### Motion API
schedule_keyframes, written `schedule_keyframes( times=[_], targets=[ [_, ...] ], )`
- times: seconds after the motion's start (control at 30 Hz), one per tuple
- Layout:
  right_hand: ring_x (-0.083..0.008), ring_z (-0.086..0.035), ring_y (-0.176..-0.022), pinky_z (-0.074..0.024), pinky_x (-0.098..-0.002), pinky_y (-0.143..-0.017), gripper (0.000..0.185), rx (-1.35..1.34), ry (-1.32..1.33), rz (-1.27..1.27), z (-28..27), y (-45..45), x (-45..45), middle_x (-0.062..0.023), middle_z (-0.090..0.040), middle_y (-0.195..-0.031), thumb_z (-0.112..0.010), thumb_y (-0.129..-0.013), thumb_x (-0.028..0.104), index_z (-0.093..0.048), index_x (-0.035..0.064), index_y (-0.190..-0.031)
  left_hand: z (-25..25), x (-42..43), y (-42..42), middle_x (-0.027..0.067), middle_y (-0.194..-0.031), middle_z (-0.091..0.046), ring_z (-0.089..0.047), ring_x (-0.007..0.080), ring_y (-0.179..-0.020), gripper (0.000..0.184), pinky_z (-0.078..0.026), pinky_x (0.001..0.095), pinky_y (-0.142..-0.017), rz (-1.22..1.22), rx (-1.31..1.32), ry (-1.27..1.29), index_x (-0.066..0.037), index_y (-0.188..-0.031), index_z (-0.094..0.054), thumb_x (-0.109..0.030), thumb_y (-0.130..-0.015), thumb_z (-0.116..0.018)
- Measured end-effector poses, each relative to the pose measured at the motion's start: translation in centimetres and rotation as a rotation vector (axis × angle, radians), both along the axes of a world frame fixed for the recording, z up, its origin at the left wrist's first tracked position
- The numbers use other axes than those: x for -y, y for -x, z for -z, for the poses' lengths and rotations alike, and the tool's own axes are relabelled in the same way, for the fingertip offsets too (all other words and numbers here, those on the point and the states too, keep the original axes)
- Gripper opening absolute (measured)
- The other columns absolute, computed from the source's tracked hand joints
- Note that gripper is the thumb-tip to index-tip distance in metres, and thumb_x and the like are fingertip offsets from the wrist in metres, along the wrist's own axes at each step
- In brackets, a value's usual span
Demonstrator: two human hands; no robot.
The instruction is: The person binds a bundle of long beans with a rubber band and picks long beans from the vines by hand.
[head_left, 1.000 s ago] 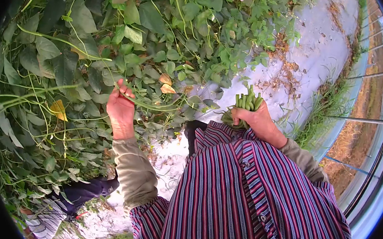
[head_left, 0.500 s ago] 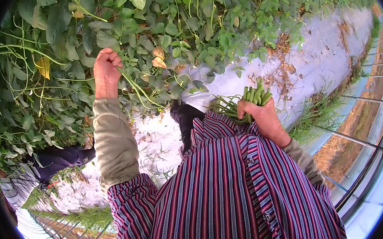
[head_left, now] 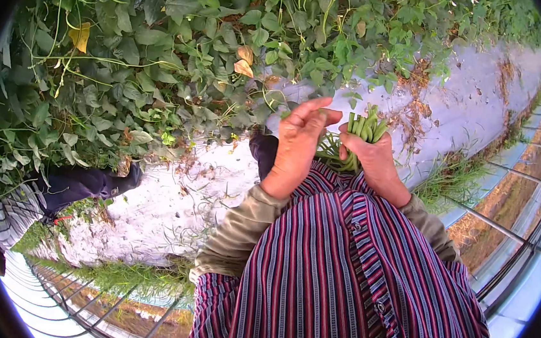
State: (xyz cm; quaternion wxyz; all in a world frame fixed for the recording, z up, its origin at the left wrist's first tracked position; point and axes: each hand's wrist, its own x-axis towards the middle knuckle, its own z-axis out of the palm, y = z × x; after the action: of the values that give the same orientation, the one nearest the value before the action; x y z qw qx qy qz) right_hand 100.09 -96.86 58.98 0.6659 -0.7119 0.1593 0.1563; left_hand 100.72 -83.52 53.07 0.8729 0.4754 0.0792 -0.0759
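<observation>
My right hand is closed around a bunch of green long beans. Their cut-looking ends stick up above the fist, and the thin lengths trail below it to the left, against the striped shirt. Just left of the bunch is my left hand, its thumb and fingers drawn together. A bit of green shows at its fingertips; most of the picked long beans it holds are hidden behind the hand. Leafy bean vines with hanging pods fill the area beyond both hands.
White ground sheeting with dry leaves runs along the vines. A co-worker's dark trouser leg and boot show at the left. Metal framing and plastic sheeting stand at the right. Grass tufts grow along the sheeting's edge.
My left hand has come away from the vines with the long beans, moving right and slightly down to beside the bunch. My right hand keeps its hold. The view has shifted slightly.
</observation>
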Motion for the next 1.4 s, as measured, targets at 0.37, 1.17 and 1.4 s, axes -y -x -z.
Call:
schedule_keyframes(
  times=[0.37, 1.17, 1.4],
  targets=[
    [-0.0043, -0.052, -0.062, -0.0426, -0.0221, -0.054, 0.007, 0.004, -0.054, -0.042, 0.9, -0.7, -3.3, 0.0037, -0.058, -0.072, -0.067, -0.078, 0.004, -0.061, 0.0044, -0.080, -0.7, 1.2, 1.7, 0.0007, -0.087, -0.060, -0.050, 0.0037, -0.069, 0.023, -0.043, 0.0179, -0.062, -0.222, 0.018, -0.112, 0.001, -0.112, -0.060, -0.007, -0.094, -0.048],
    [-0.0128, -0.059, -0.063, -0.0454, -0.0261, -0.061, 0.012, -0.218, -0.051, -0.578, 2.9, -3.7, -12.7, -0.0058, -0.064, -0.071, -0.063, -0.077, 0.009, -0.059, 0.0027, -0.086, -12.6, -22.7, 7.5, 0.0250, -0.115, -0.055, -0.048, 0.0347, -0.115, 0.035, -0.033, 0.0454, -0.100, -0.445, 1.017, 0.081, 0.001, -0.111, -0.045, -0.002, -0.077, -0.053],
    [-0.0144, -0.060, -0.063, -0.0472, -0.0277, -0.058, 0.015, -0.293, -0.074, -0.693, 3.5, -5.2, -9.8, -0.0061, -0.062, -0.069, -0.063, -0.077, 0.005, -0.054, 0.0026, -0.090, -14.4, -18.8, 9.5, 0.0232, -0.110, -0.058, -0.051, 0.0311, -0.109, 0.031, -0.036, 0.0422, -0.096, -0.555, 0.977, 0.017, 0.002, -0.109, -0.047, -0.004, -0.079, -0.052]
  ],
)
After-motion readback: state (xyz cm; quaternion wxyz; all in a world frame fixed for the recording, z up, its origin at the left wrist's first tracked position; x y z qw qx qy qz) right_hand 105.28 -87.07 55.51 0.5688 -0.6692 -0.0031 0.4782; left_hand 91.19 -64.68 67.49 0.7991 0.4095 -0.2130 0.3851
